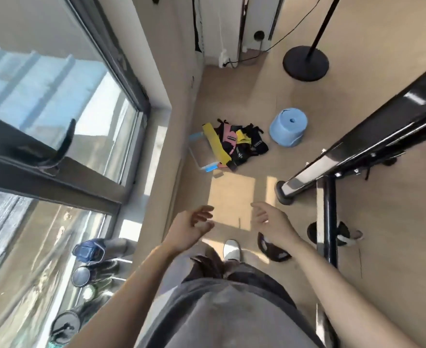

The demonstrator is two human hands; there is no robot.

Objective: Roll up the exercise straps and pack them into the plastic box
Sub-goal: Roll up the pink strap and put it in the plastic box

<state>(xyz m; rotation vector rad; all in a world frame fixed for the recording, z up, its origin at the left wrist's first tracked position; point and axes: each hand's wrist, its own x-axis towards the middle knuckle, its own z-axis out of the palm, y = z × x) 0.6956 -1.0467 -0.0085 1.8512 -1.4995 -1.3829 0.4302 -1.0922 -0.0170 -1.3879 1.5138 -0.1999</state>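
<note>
Both hands were up and empty at waist height, the left hand (pixel 192 228) and the right hand (pixel 269 219) held apart, fingers loosely curled round nothing, seemingly poised to reach rather than carry. The exercise straps (pixel 234 143) lay well ahead on the floor in a tangled yellow, pink and black heap, spilling over the clear plastic box (pixel 194 151) by the wall, a blue stool (pixel 288 126) just beside them. Nothing looked rolled or packed, so getting to that heap seemed the step in hand.
</note>
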